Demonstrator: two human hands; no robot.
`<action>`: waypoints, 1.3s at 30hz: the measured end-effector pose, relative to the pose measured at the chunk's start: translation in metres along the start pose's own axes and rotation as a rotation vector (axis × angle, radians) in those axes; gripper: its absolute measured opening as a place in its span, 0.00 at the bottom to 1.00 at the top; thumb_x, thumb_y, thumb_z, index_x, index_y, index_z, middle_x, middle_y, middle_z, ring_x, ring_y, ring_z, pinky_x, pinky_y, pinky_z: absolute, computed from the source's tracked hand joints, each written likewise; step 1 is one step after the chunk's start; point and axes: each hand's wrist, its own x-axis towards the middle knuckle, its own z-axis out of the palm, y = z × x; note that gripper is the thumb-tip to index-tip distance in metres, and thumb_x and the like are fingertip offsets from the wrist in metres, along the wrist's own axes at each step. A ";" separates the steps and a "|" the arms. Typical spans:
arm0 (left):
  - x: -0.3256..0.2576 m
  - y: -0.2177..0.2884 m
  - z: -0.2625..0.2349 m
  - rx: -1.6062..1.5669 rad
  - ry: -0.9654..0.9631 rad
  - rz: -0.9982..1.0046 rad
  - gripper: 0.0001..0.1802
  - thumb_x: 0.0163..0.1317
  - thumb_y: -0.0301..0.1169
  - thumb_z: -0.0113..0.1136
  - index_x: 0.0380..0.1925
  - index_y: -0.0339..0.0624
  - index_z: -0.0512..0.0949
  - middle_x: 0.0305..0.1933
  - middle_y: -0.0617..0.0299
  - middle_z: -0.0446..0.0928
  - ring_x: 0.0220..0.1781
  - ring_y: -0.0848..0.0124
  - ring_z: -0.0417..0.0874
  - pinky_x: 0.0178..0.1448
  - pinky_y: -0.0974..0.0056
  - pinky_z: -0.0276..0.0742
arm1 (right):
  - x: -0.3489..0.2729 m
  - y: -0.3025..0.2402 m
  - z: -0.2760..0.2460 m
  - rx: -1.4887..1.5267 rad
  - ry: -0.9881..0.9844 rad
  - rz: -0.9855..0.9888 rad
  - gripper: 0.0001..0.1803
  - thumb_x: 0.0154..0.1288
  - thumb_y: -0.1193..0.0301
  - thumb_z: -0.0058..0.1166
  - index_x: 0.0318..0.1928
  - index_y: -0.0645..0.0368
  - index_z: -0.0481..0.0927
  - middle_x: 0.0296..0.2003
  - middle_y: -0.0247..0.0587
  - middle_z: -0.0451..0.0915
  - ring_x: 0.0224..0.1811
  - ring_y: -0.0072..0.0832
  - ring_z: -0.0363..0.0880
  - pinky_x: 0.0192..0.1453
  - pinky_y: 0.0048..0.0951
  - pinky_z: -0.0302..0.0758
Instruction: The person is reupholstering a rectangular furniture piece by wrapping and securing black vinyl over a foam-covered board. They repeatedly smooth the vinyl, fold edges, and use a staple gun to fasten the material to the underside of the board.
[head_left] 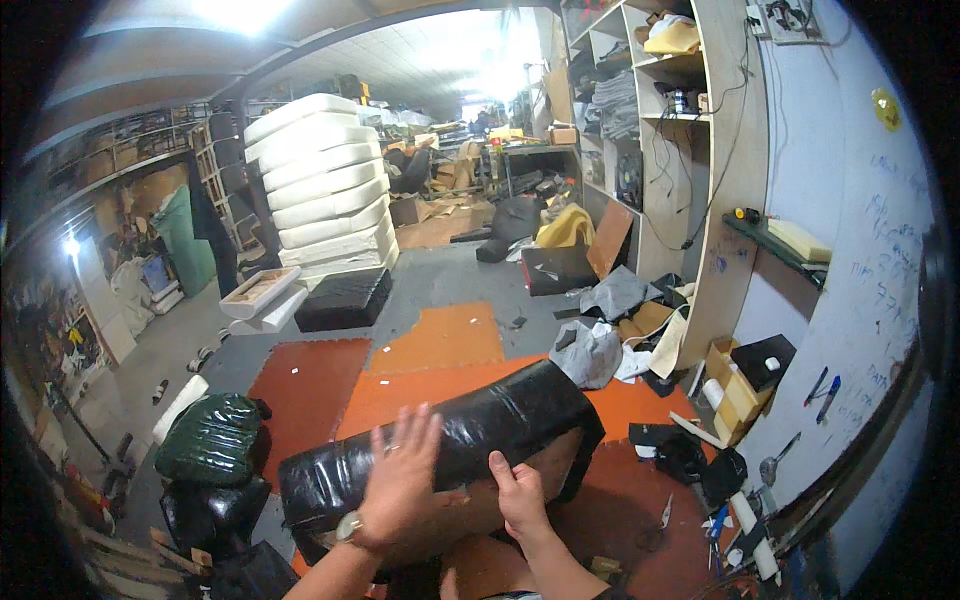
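A long block covered in shiny black vinyl lies tilted across my lap, its bare brown side facing me. My left hand, with a watch at the wrist, is stretched flat against the block's near side and top edge, fingers extended and slightly blurred. At the near edge, further right, my right hand grips the block, thumb up against the vinyl and fingers curled at the brown side. What its fingertips press on is hidden. Creases run across the vinyl, and a loose flap hangs at the right end.
Scissors lie on the red mat at right. A dark green shiny cushion sits at left above black bundles. Ahead are a black box-shaped seat and a tall stack of white cushions. Shelving stands at right, with scraps at its foot.
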 end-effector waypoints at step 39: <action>0.072 0.009 0.045 0.126 0.021 0.236 0.41 0.69 0.30 0.58 0.82 0.61 0.59 0.86 0.63 0.58 0.85 0.51 0.62 0.80 0.27 0.59 | 0.022 -0.007 0.017 0.072 -0.037 -0.093 0.24 0.80 0.55 0.60 0.27 0.54 0.76 0.27 0.20 0.72 0.31 0.13 0.63 0.34 0.25 0.62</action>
